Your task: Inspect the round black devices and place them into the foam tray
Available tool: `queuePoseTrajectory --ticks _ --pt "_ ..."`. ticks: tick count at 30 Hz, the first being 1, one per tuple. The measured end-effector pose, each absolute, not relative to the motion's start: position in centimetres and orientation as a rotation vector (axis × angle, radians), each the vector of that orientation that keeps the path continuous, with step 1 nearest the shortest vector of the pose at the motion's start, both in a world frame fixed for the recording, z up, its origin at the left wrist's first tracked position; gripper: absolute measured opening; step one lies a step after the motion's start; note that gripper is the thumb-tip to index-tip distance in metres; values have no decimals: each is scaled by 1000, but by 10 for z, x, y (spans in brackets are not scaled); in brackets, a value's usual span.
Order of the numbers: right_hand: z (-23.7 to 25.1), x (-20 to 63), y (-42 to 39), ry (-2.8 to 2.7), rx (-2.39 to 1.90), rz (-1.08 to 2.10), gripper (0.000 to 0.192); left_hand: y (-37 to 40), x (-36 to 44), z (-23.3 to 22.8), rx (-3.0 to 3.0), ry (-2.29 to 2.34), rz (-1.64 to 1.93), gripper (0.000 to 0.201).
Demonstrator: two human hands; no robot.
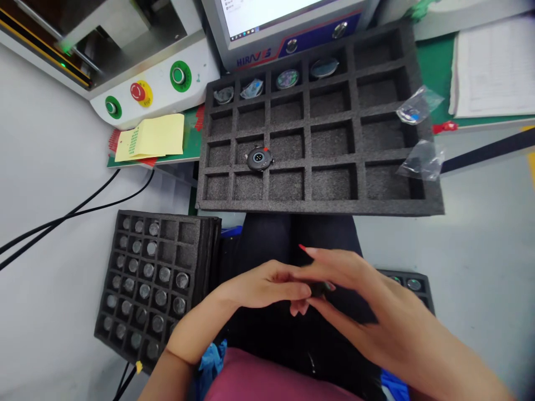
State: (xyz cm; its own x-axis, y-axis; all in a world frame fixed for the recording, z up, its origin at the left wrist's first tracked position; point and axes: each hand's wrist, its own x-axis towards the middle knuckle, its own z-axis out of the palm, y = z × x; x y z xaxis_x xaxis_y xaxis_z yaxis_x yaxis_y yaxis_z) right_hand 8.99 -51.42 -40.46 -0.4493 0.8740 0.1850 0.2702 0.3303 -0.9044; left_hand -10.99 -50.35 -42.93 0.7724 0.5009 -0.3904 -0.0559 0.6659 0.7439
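Just on the person's side of the large-celled foam tray (334, 186), the fingers of the left hand (263, 287) and right hand (384, 312) were clamped on a small dark object (320, 288), its long axis and heading too hidden to tell.

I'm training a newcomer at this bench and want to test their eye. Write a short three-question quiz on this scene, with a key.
1. True or false: the red button sits between two green buttons.

2. Where does the round watch body lie?
A) on the yellow paper
B) on the large foam tray
C) on the floor

3. Fill in: the left hand and right hand hold a small dark thing between them, above the person's ____.

Key: 1. True. 2. B. 3. Lap.
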Motion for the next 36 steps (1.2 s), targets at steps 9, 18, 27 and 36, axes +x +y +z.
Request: queuePoseTrajectory --ticks 9,18,27,36 --pt "-392 72 -524 -729 -972 1539 16 -513 -95 -413 712 482 928 53" --pt "-384 57 -526 -455 -851 1882 21 -513 -96 -416 1166 633 1069 63" --pt "-377 53 -526 -388 -873 1985 33 -514 -99 -413 1380 807 1133 60" --pt "-376 51 -528 -344 -861 2030 37 -514 -101 -417 1413 775 1168 60"
